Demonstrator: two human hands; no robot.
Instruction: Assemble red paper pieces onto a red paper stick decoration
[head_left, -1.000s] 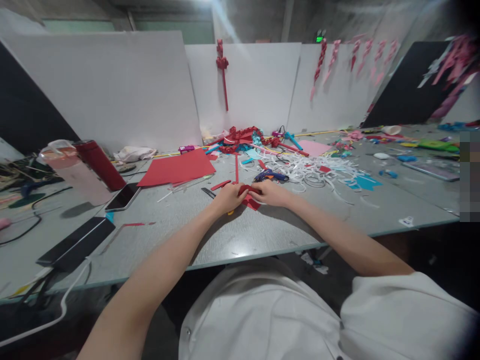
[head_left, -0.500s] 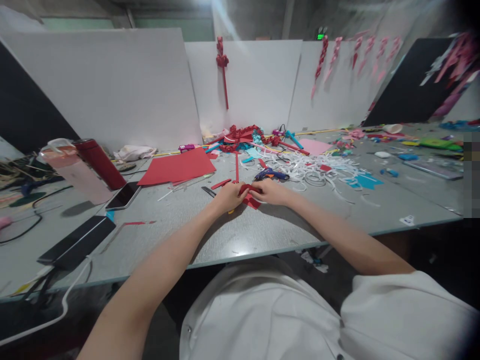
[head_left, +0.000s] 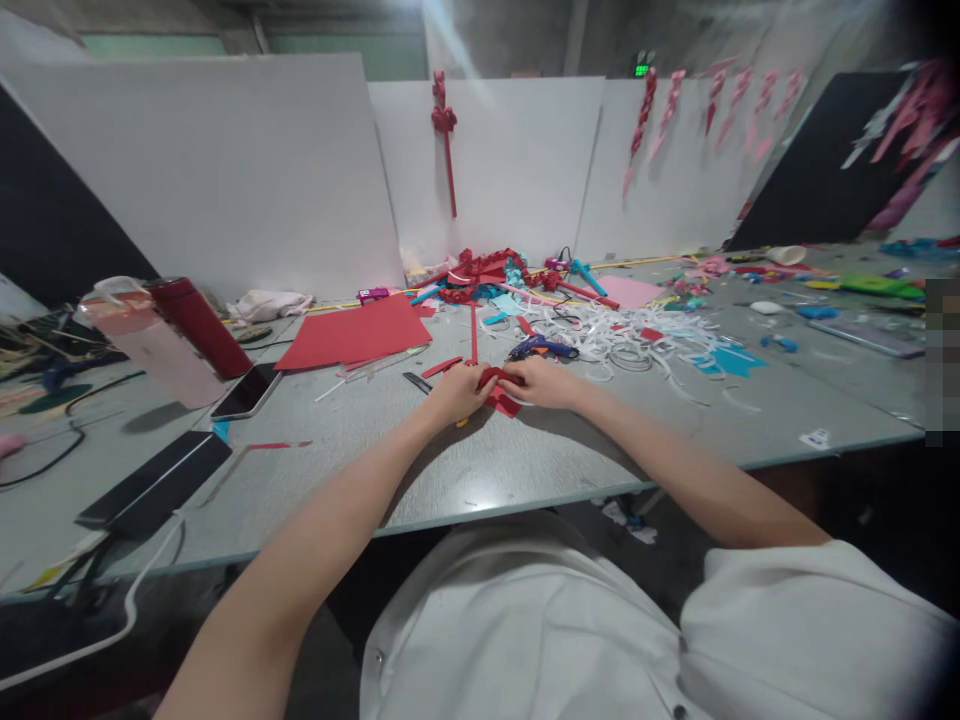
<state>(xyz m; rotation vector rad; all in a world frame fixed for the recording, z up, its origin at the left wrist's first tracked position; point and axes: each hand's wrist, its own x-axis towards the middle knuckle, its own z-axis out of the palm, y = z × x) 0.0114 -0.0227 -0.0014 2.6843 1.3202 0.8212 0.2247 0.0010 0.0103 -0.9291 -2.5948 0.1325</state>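
Between my two hands is a small dark red piece (head_left: pixel 500 378), pinched from both sides just above the table. My left hand (head_left: pixel 459 392) closes on its left end, and my right hand (head_left: pixel 546 383) closes on its right end. Flat red paper pieces (head_left: pixel 504 402) lie right below it. A thin red strip (head_left: pixel 474 335) runs away from the hands toward the back. The blue glue gun (head_left: pixel 544 347) rests just beyond my right hand. Left of my left hand lies a dark-bladed tool (head_left: pixel 417 383), with its yellow part by my fingers.
Red sheets (head_left: pixel 360 333), a phone (head_left: pixel 246 390), a black box (head_left: pixel 155 485), a red bottle (head_left: pixel 201 327) and a clear bottle (head_left: pixel 154 345) are at left. White paper strips (head_left: pixel 637 345) lie right; red and blue ribbon pieces (head_left: pixel 487 275) pile up behind.
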